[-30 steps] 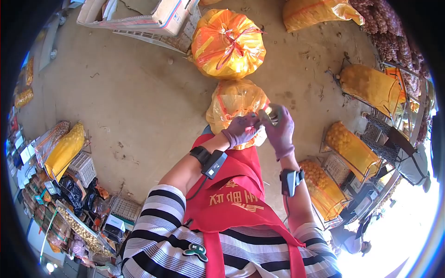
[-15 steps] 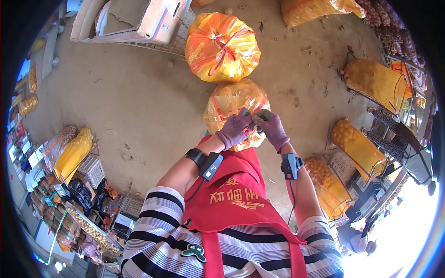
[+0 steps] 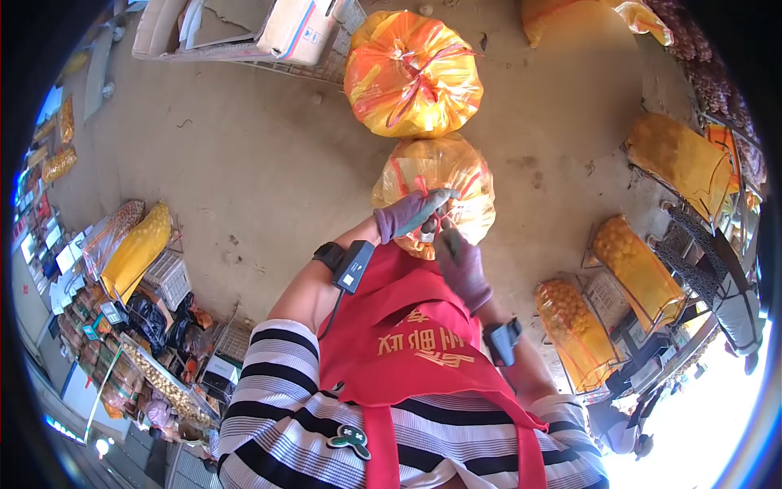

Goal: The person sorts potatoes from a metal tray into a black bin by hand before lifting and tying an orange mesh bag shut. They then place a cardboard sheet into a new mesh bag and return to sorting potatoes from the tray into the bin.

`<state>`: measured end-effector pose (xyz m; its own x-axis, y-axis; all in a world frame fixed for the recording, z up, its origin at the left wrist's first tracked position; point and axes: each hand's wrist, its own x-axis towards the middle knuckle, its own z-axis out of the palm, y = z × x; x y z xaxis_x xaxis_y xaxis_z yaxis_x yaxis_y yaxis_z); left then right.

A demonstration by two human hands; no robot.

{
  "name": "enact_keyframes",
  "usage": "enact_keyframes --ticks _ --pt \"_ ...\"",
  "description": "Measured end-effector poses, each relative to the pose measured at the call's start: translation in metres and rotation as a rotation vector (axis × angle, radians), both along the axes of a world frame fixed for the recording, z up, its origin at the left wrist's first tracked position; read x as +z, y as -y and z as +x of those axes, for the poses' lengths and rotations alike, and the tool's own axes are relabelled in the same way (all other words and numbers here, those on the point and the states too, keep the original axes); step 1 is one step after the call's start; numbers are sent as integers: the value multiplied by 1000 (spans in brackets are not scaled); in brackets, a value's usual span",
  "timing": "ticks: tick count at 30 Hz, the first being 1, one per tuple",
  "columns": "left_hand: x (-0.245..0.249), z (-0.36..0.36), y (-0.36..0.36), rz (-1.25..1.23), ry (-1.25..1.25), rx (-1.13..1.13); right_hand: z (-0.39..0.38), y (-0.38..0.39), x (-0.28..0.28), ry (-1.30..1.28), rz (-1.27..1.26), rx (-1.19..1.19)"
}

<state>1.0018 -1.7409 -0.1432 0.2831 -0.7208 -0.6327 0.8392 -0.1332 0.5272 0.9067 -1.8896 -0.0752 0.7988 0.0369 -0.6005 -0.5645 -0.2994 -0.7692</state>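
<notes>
A person in a red apron with gold lettering (image 3: 419,376) and a black-and-white striped shirt (image 3: 273,359) works at a translucent orange-and-clear plastic bag with red stripes (image 3: 468,175); the bag sits on the brown floor (image 3: 244,163), directly in front of the apron, its gathered top turned toward the person. The left hand (image 3: 413,215), in a purple glove with grey-green fingers, reaches across the gathered top with its fingers stretched out and close together; the right hand (image 3: 463,267), in a matching glove, is curled just beside it, at the near side of the bag; thin red tie strands (image 3: 446,215) show between the two, though how firmly either hand grips, or on exactly what, cannot be told. Dark box-like devices are strapped at the left wrist (image 3: 354,266) and the right wrist (image 3: 503,341).

Just beyond stands a full, rounded orange-and-yellow plastic bag (image 3: 444,90), its puckered top closed with red ties; to its left, an open cardboard box (image 3: 293,31) rests on a pale crate (image 3: 340,57). Along the right side, yellow mesh sacks of round produce lean in metal frames (image 3: 570,326); on the left, a bright yellow sack (image 3: 138,253) is near a light grey slatted plastic crate (image 3: 169,279).
</notes>
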Motion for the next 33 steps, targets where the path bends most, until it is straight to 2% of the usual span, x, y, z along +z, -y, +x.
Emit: enact_keyframes --ticks 1,3,4,5,6,7,8,9,10,11,12,13,15,19,21,22,23,25,26,27,29,30,32,33 --pt "5 0 -1 0 -4 2 -13 -9 -5 89 -85 69" --pt "13 -4 -3 143 -249 139 -27 -10 -23 74 -184 133" --pt "5 -15 -1 174 -58 141 -27 -3 -33 53 -213 91" --pt "-3 -25 1 198 -55 185 -24 6 -45 38 -241 49" --pt "-18 -39 4 365 411 127 -18 18 -50 -3 -142 10" --pt "5 -34 9 523 870 57 -5 22 -37 132 -124 -91" --pt "35 -34 5 589 875 -51 1 26 -37 131 -76 -220" --pt "35 -38 -1 588 871 -47 11 29 -38 135 -28 -348" --pt "33 -41 -6 587 1207 -67 26 29 -29 135 -33 -347" --pt "29 -43 -9 574 1545 -87 42 30 -17 2 30 -151" --pt "18 -48 -9 570 1526 -41 55 29 -11 -131 93 45" --pt "18 -47 -8 568 1522 -38 63 27 -14 -361 323 106" --pt "20 -44 -6 448 1607 14 67 23 -19 -392 377 95" --pt "31 -34 -13 484 1521 80 60 10 -31 -285 277 -20" --pt "33 -32 -29 849 1351 -434 51 8 -36 -259 339 -472" --pt "6 -56 -30 863 1390 -298 54 1 -36 -206 359 -586" --pt "-17 -78 -34 872 1379 -301 63 4 -44 -232 254 -751" --pt "-35 -110 -43 985 1130 -104 58 21 -81 -249 165 -700" --pt "-39 -111 -44 926 1182 -64 52 26 -90 -178 2 -601" --pt "-39 -98 -40 931 1195 -34 58 22 -85 -152 17 -611" --pt "-17 -101 -45 828 1217 61 59 18 -67 -144 211 -760" --pt "15 -92 -43 824 1036 -68 62 14 -49 -137 221 -755" --pt "54 -77 -41 786 1080 -14 61 9 -17 -74 163 -683" --pt "64 -83 -39 744 1090 30 54 10 -21 -90 159 -673"
